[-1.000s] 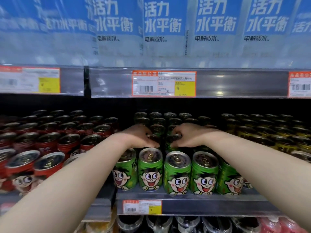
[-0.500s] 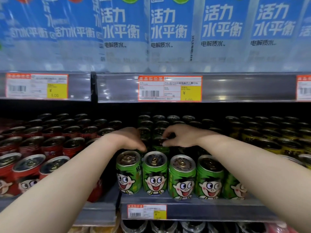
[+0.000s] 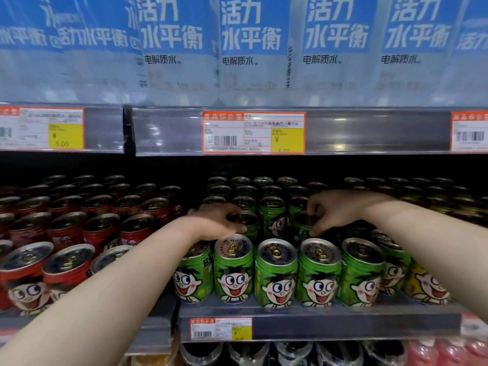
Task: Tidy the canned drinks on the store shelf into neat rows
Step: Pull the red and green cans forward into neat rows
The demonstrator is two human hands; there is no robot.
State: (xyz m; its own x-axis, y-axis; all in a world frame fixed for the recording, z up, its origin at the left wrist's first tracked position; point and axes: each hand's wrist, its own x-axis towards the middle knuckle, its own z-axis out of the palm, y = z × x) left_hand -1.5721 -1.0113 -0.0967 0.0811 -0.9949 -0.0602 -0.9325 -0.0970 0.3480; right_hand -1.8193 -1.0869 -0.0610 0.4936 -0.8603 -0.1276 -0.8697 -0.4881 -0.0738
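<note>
1. Both hands have drawn apart since half a second back, when they worked close together over the middle of the green block. The right hand [image 3: 335, 211] has gone furthest out.
2. The left hand [image 3: 215, 220] has its fingers curled down over the lid of the left can [image 3: 247, 221], with the thumb at its near side. The right hand grips the rim of the right can [image 3: 303, 227] the same way, fingers bent. Both cans stand just behind the front row [image 3: 276, 273], with the middle can [image 3: 273, 217] free between them.
3. From where I stand, the step looks like settling these two into line. Sliding them along the shelf [image 3: 343, 326] should beat lifting, since the neighbours are packed tight.
4. I'd turn each one until its cartoon face looks out like the middle can's. How they face now I can't tell, because the hands cover them.
5. Both wrists hang low over the front row's lids, and those cans sit near the shelf lip, so a careless nudge might tip one off.
6. I'd keep the green cans from drifting toward the red cans [image 3: 66, 228] or the yellow cans [image 3: 422, 283].
</note>
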